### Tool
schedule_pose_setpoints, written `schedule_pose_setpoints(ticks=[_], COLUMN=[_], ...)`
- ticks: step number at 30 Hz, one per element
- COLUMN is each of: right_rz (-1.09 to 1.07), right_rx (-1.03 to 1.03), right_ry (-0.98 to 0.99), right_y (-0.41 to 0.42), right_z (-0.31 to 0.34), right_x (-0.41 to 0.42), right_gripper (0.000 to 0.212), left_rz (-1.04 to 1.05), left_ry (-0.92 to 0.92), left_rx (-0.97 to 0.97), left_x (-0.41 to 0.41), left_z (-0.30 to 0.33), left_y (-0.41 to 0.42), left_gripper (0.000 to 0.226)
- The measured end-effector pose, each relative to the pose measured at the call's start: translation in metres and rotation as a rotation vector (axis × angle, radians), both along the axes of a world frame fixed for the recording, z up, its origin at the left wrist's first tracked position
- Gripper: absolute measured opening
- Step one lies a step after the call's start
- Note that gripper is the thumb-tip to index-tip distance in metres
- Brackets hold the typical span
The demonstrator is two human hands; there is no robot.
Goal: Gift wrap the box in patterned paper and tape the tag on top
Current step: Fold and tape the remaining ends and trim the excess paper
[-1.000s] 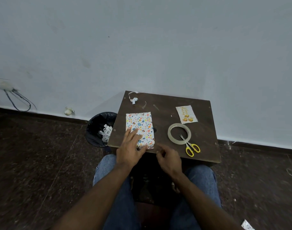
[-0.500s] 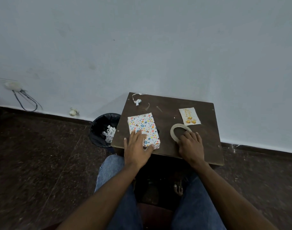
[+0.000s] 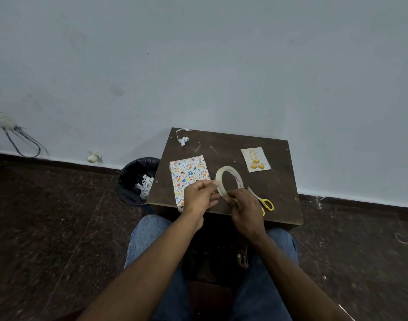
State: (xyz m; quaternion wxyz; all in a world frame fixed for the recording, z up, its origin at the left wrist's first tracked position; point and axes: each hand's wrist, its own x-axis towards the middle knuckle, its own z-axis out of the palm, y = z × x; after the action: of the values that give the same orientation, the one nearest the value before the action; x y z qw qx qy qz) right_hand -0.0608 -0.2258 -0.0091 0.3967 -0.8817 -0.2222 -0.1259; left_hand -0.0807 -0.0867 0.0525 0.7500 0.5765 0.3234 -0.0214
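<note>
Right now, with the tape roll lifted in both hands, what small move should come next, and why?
Probably pull a short strip free. The right hand holds the tape roll upright while the left hand pinches at its rim, seemingly at the loose end. The wrapped box looks covered, the tag lies untaped on the table, and the scissors lie beside the right hand.

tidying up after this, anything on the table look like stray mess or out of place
Yes: a curled paper scrap lies at the far left corner of the table, with small bits beside it. The gift tag lies apart from the wrapped box.
</note>
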Motion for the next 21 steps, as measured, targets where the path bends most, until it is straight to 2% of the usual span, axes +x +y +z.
schedule_pose_setpoints(ticks=[6,8,10,13,15,18,21], right_rz=[0.019,0.021,0.019,-0.007,-0.044,-0.116,-0.158], right_rx=[-0.083,-0.116,-0.146,-0.125,-0.055,0.096,0.294], right_ry=[-0.039,-0.083,-0.111,-0.101,-0.019,0.174,0.340], right_y=[-0.003,-0.004,-0.003,0.000,0.005,0.011,0.010], right_z=[-0.002,-0.003,-0.001,0.004,0.010,0.015,0.016], right_x=[-0.005,-0.006,-0.009,-0.013,-0.016,-0.016,-0.013], right_gripper=[0.023,0.020,0.015,0.017,0.023,0.032,0.028], left_rz=[0.032,0.040,0.012,-0.147,-0.199,-0.251,-0.329], left_ry=[0.064,0.082,0.060,0.000,-0.084,-0.380,-0.568], left_rx=[-0.072,-0.041,0.145,0.722,0.985,1.082,1.081], left_x=[-0.002,-0.001,0.000,0.000,-0.006,-0.013,-0.014], left_z=[-0.007,-0.008,-0.012,-0.014,-0.011,-0.012,-0.012], left_y=[0.007,0.007,0.006,0.006,0.004,0.005,0.011], left_gripper=[0.006,0.008,0.013,0.021,0.017,0.011,0.005])
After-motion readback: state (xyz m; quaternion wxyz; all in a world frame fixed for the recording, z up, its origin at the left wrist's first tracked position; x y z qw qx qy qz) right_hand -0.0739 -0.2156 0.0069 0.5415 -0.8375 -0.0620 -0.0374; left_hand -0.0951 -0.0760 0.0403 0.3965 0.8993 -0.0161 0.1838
